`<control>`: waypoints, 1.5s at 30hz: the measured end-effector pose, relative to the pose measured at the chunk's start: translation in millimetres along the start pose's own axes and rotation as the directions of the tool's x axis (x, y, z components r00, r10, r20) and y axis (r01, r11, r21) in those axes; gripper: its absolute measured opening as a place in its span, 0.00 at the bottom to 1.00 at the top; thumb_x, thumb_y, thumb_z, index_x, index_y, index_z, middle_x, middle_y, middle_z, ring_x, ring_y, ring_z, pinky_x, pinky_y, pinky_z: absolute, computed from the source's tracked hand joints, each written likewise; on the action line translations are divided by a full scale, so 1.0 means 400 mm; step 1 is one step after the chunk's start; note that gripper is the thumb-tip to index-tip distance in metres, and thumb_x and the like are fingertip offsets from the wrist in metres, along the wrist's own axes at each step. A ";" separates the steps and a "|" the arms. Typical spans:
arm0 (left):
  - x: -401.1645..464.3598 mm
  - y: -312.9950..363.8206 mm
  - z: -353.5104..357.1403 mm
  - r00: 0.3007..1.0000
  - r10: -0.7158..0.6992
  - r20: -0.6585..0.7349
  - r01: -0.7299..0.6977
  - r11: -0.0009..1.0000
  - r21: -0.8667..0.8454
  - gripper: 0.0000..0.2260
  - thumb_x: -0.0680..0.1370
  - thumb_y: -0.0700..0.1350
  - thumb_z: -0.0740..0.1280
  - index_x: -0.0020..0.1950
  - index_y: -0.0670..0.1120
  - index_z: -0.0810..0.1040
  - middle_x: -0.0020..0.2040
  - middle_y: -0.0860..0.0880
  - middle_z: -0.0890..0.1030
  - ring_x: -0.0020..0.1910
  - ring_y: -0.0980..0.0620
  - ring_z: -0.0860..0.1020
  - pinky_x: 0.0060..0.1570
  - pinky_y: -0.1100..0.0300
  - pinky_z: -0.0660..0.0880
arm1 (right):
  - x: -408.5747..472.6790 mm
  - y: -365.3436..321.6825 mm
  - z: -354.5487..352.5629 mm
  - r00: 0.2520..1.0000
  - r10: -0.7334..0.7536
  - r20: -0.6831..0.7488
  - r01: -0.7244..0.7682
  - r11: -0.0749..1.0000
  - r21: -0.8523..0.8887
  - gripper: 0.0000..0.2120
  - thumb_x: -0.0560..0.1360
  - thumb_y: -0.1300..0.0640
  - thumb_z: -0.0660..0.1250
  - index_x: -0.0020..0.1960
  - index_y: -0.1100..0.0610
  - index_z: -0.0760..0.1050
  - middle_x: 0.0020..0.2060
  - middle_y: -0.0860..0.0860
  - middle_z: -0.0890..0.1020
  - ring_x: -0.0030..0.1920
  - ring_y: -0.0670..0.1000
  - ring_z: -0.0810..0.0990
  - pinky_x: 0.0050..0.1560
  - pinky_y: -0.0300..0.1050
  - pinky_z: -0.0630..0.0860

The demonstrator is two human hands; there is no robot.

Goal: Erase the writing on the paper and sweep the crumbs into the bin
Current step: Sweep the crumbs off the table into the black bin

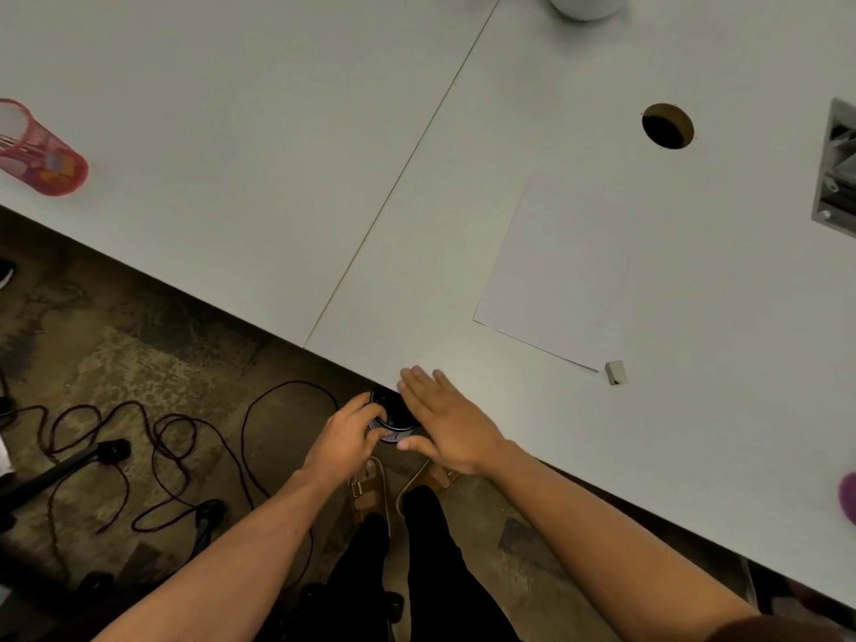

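Note:
A white sheet of paper (558, 271) lies flat on the white table (241, 145), and no writing shows on it from here. A small grey eraser (615, 372) rests just off the paper's near right corner. My left hand (345, 437) grips the rim of a small black bin (393, 412) held just below the table's front edge. My right hand (444, 421) lies flat with fingers together on the table edge, right above the bin. Crumbs are too small to make out.
A pink mesh pen cup (41, 150) stands at the table's left edge. A round cable hole (667, 126) and a metal cable tray (836, 169) sit at the right. Black cables (153, 447) trail over the floor beside my sandalled feet (370, 488).

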State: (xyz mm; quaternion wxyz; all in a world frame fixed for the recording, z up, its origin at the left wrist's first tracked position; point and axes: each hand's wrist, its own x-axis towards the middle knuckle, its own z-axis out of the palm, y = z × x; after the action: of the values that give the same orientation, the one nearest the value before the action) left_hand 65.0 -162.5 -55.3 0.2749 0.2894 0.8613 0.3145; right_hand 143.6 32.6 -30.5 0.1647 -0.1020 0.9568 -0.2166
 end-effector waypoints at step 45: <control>-0.140 -0.034 -0.048 0.990 0.075 0.123 -0.071 0.997 -0.037 0.08 0.73 0.37 0.75 0.47 0.49 0.81 0.57 0.56 0.77 0.55 0.60 0.76 0.55 0.62 0.76 | -0.146 0.031 -0.052 0.727 0.641 -0.248 -0.577 0.765 0.286 0.35 0.79 0.35 0.48 0.77 0.54 0.46 0.76 0.49 0.48 0.75 0.47 0.46 0.73 0.46 0.44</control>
State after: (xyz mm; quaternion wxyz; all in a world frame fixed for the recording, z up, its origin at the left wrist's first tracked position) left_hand 86.2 -215.9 -36.2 0.3211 0.3351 0.8260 0.3199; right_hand 188.6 67.0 -2.5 0.0728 0.2728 0.9251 -0.2538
